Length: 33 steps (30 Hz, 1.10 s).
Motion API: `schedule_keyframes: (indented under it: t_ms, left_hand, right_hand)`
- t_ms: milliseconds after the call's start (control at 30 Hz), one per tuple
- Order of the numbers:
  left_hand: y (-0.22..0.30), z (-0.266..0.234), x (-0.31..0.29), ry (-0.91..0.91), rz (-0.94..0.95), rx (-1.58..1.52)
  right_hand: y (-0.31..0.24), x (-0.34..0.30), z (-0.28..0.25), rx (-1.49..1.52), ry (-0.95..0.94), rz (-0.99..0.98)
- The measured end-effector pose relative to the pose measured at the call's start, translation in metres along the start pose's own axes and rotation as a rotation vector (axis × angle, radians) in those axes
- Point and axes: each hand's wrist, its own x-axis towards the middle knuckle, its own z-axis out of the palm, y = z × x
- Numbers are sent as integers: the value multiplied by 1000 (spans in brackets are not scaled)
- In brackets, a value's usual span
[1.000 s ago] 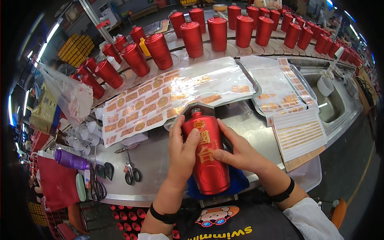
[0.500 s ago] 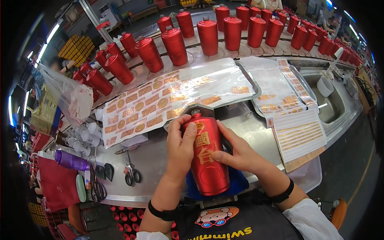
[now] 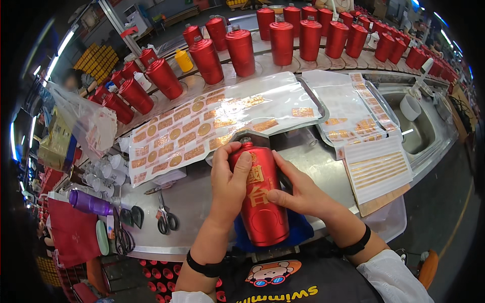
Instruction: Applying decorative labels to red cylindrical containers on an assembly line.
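Observation:
A shiny red bottle [image 3: 265,224] with gold characters and a narrow neck lies tilted in front of me, its base toward my body, over a blue cloth [image 3: 306,228]. My left hand [image 3: 228,177] is wrapped round its upper left side, the thumb on the front near the top character. From the right, my right hand [image 3: 303,194] grips the bottle, its thumb pressed by the lower character and fingers along the side. Just beyond the neck lies a sheet of gold and red decals [image 3: 174,144] on clear backing.
Red bottles [image 3: 241,53] ride a curved conveyor at the back, with a yellow bottle [image 3: 183,60] among them. Scissors [image 3: 166,219] and a purple bottle [image 3: 90,202] lie left. Gold strips [image 3: 379,171] on a board and a sink [image 3: 422,136] are right. A person [image 3: 76,83] stands far left.
The conveyor bottles have shifted to the right, and a yellow bottle and small white ones now show among them. My hands and the held bottle have barely moved.

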Motion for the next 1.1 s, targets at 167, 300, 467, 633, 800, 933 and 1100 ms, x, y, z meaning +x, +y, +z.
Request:
schedule_keyframes:
  t_ms: [167,300,467,633,800,933,1100]
  left_hand:
    - [-4,-1,0,24,-20,-55]
    - [-3,1,-2,7,-12,-121]
    - [-2,-1,-4,-50,78,140]
    - [-2,-2,-4,-69,41,41]
    - [-8,-3,-4,-66,39,9]
    - [-10,-3,-5,-58,24,-112]
    - [-8,-6,-6,-68,3,-159]
  right_hand:
    - [1,0,-1,-24,-8,-11]
    - [0,-1,0,-17,3,-13]
    - [1,-1,0,-9,8,-16]
    - [-1,0,0,4,7,-12]
    - [-2,0,-1,-2,2,-16]
    - [-2,0,0,-16,2,-13]
    - [1,0,0,-24,-4,8]
